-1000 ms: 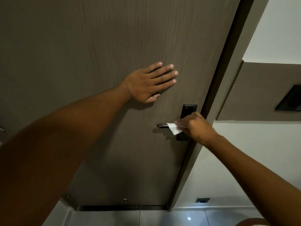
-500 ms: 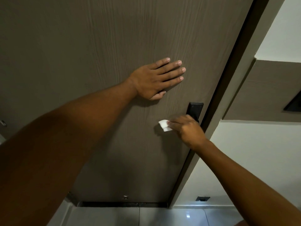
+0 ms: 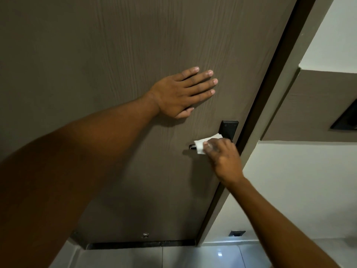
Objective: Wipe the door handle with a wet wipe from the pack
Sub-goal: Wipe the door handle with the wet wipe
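One head view is all I have, looking down my two bare arms at a dark brown door [image 3: 96, 55] with a fine vertical wood grain. My left hand [image 3: 179, 93] lies flat and spread wide on the door, holding nothing, up and left of the lock. My right hand [image 3: 222, 153] is closed around a small white wet wipe [image 3: 200, 147], pressing it onto the door handle [image 3: 192, 146], a slim dark metal lever of which only the free tip shows past the wipe. Just above sits a black rectangular lock plate [image 3: 229, 129], matte and hard-edged. The wipe looks thin and limp, folded over the lever. The pack is not in view. I judge the risks to be these: pressing down too hard could turn the lever and unlatch the door, which my leaning left hand might then push open; the soft wipe could also bunch or slip off the smooth metal, leaving the tip uncleaned.
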The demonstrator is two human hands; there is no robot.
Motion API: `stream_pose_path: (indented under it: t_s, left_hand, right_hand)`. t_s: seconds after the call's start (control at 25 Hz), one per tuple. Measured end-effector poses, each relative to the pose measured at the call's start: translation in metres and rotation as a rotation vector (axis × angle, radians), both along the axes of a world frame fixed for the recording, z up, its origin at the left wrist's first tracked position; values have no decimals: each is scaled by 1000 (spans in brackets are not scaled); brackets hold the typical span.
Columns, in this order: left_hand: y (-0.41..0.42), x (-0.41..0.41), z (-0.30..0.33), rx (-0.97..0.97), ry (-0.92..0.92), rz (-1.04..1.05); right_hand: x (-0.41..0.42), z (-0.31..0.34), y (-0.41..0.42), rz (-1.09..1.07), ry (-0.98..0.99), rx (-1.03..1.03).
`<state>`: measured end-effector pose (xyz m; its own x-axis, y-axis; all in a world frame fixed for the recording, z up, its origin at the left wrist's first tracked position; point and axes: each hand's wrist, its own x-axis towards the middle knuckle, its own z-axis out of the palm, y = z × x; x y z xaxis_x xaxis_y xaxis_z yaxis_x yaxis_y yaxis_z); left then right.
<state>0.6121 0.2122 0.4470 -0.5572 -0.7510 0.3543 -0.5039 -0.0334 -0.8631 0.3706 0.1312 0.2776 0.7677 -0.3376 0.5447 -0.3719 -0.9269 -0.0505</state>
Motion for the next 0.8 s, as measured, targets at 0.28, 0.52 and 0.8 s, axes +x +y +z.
stream_pose_path:
  t_s: [0.28, 0.52, 0.8]
  left_hand:
    - [-6, 5, -4, -26, 7, -27]
    - [-8, 6, -5, -19, 6, -18]
    - [-7, 4, -3, -8, 22, -24]
  right_hand:
    - [10, -16, 18, -87, -595, 887]
    - [14, -15, 9, -411, -986, 857]
    - [16, -11, 11, -431, -911, 877]
